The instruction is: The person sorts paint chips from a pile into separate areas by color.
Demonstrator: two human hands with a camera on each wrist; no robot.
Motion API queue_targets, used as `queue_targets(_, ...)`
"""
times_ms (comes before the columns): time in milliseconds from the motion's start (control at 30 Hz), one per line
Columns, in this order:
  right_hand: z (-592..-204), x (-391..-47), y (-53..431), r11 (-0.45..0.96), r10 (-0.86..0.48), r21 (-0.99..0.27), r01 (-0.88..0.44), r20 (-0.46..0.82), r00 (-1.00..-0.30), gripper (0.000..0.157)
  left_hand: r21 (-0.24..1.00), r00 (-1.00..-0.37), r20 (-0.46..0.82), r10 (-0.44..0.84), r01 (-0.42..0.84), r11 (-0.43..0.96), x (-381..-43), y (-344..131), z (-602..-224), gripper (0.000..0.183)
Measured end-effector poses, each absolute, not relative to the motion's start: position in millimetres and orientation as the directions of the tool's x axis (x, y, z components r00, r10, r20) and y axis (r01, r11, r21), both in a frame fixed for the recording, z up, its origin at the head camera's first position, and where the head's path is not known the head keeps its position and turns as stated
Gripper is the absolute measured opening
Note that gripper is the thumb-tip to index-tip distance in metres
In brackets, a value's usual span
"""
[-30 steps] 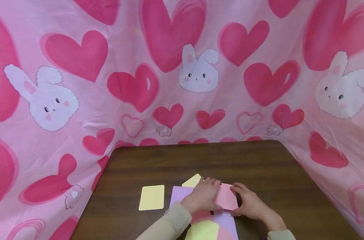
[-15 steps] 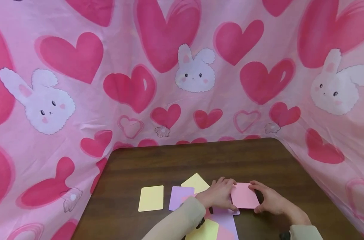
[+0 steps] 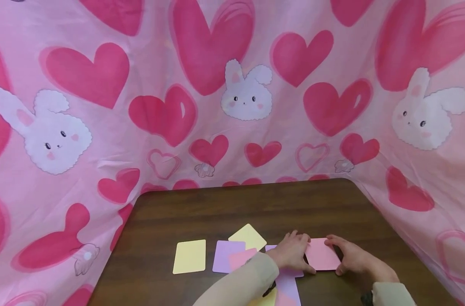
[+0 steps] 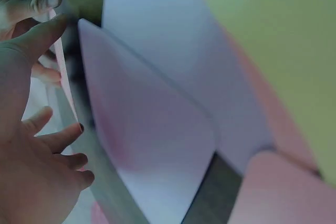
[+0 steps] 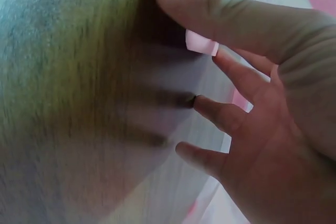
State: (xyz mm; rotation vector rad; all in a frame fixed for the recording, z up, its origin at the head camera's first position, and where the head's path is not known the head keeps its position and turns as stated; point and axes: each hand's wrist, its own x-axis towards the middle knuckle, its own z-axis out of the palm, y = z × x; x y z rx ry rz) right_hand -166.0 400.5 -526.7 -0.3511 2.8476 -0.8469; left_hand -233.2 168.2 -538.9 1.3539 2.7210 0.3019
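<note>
A square pink card is held between my two hands right of the other cards in the head view. My left hand grips its left side, thumb at the near corner and fingers at the far one. My right hand grips the right side the same way. In the right wrist view, the thumb and a fingertip meet the card's pale pink end, with the other fingers spread. Beneath my left hand lies a purple card, overlapping a longer purple piece.
Left on the dark wooden table are a lone yellow card and an overlapping group: a purple card, a pink card and a yellow card. A heart-and-bunny cloth rises behind the table.
Both hands have moved right together with the pink card, away from the purple cards. The overlapping group on the left shows more fully now. The head view has shifted slightly.
</note>
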Motion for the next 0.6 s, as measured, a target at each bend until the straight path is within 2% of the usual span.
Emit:
queue_targets(200, -532, -165, 398, 0.827, -0.235, -0.54, -0.158, -0.076, -0.969, 0.075, 0.178, -0.642, 0.005, 0.767, 0.755, 0.631, -227, 170, -544, 0.084)
queue_targets(367, -532, -166, 394, 0.843, -0.221, -0.521, -0.136, -0.104, -0.97, 0.075, 0.149, -0.678, -0.037, 0.734, 0.722, 0.675, -220, 171, -542, 0.094)
queue_targets(433, -531, -166, 390, 0.844, -0.202, -0.524, -0.116, -0.111, -0.973, 0.08, 0.137, -0.675, -0.039, 0.737, 0.727, 0.673, -220, 169, -541, 0.097)
queue_targets(600, -524, -160, 373, 0.83, -0.152, -0.549, -0.098, -0.054, -0.987, 0.102, 0.143, -0.664, -0.005, 0.747, 0.739, 0.658, -229, 144, -533, 0.097)
